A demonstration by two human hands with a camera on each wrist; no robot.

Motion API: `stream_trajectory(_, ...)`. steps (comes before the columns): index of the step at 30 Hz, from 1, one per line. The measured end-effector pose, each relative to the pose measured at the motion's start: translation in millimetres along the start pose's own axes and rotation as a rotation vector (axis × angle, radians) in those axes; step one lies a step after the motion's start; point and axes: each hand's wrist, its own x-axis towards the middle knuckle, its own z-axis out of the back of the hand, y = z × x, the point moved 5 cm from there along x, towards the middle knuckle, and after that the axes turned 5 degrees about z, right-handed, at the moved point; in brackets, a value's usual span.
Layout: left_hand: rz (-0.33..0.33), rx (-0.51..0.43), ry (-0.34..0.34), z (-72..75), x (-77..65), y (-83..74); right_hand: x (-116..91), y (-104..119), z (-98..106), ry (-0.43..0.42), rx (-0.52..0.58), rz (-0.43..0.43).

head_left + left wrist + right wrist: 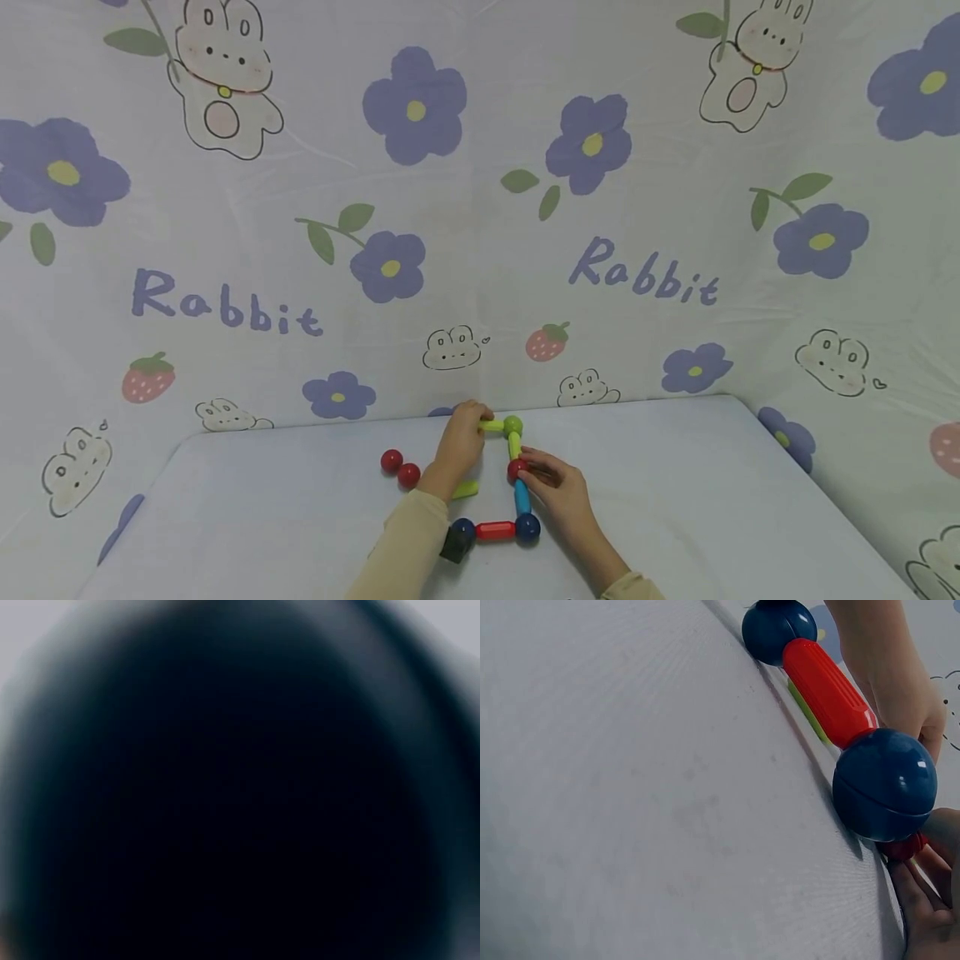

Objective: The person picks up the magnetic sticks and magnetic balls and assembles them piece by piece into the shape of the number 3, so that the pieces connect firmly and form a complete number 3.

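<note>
At the far edge of the table (pixel 675 483), left hand (pixel 459 443) pinches green rod (pixel 492 426), tip at green ball (pixel 513 426); right hand (pixel 561 487) pinches red ball (pixel 517 471) above blue rod (pixel 522 498); nearer, red rod (pixel 496 531) joins navy balls (pixel 527 527); two more reds (pixel 392 461) lie left.

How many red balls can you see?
3. One red ball and another lie side by side, left of the left hand. The right hand pinches the third red ball, between a green stick and the blue stick. The left arm could hide more.
</note>
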Motion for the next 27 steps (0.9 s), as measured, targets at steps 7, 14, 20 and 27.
stream_trajectory(7,0.007,-0.014,0.002,-1.9,1.6,2.0,1,-2,1,-0.010,-0.014,-0.008)
stream_trajectory(14,0.021,-0.009,0.021,-0.8,-0.8,4.0,1,-3,1,-0.017,-0.011,-0.010)
stream_trajectory(20,0.011,0.011,0.027,2.8,-4.9,7.1,1,-4,0,-0.017,-0.011,-0.020)
stream_trajectory(27,0.021,-0.066,-0.019,11.7,-16.2,10.7,1,-3,1,-0.019,-0.017,-0.024)
